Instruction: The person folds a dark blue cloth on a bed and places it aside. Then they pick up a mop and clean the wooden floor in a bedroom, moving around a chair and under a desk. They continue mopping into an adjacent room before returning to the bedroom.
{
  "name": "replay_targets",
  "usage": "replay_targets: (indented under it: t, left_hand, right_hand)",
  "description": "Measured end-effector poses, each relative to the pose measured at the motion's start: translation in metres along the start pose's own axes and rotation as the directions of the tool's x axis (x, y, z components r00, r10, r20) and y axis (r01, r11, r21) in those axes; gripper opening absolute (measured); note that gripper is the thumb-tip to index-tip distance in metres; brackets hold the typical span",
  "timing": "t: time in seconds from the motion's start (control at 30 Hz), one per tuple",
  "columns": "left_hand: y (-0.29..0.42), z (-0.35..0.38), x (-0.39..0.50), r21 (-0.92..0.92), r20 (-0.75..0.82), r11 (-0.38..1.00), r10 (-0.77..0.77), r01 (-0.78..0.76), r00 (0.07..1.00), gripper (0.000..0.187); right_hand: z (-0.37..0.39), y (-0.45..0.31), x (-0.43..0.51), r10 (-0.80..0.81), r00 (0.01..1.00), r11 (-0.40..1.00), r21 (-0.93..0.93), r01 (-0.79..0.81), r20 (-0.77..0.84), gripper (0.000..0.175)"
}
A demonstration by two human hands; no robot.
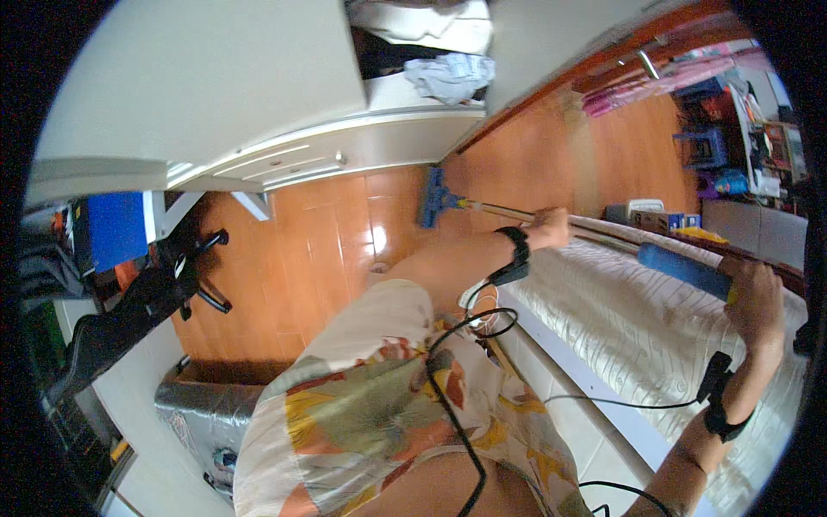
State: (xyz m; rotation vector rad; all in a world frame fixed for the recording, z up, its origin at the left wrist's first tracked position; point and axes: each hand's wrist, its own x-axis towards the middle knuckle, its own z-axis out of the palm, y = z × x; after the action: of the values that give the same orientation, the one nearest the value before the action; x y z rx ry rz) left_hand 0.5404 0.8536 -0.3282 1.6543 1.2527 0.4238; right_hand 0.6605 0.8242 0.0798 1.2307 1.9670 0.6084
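Observation:
A sponge-style floor mop reaches from the floor up to the right, its blue mop head (431, 198) resting on the orange floor tiles by the wardrobe's base. My left hand (550, 226) is closed around the metal mop pole (497, 210), above a yellow joint. At the upper end, past the blue handle sleeve (685, 268), my right hand (756, 304) grips the pole end, which its fingers mostly hide. Both wrists wear black straps with small devices, and black cables trail from them across my patterned shirt.
A bed with a pale patterned cover (646, 304) lies beneath the handle. A black wheeled chair (168, 271) stands left. Ahead, an open white wardrobe (413, 132) holds folded clothes (452, 74). Beyond a brown door frame (549, 97) are a blue stool (704, 145) and boxes (656, 220).

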Motion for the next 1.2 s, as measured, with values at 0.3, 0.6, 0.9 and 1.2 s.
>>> replay_targets:
  t: [0.3,0.6,0.9,1.2]
  left_hand:
    - [0.069,0.088,0.122,-0.259,0.055,0.952,0.181,-0.161,0.982,0.027]
    - [0.013,0.077,0.037,-0.302,0.131,0.784,0.597,-0.542,0.791,0.007]
    - [0.006,0.040,0.001,-0.371,0.705,0.557,0.690,-0.743,0.166,0.022]
    - [0.088,0.033,-0.076,-0.424,0.835,0.558,0.545,-0.714,-0.071,0.024]
  right_hand:
    - [0.030,0.028,-0.008,0.081,0.996,0.984,-0.166,-0.073,0.042,0.030]
    - [-0.020,-0.073,-0.084,0.411,0.818,0.891,0.014,-0.455,0.403,0.014]
    - [-0.072,-0.189,-0.109,0.638,0.569,0.670,-0.011,-0.742,0.518,0.012]
    - [-0.107,-0.285,-0.152,0.909,0.177,0.033,0.357,-0.934,0.378,0.047]
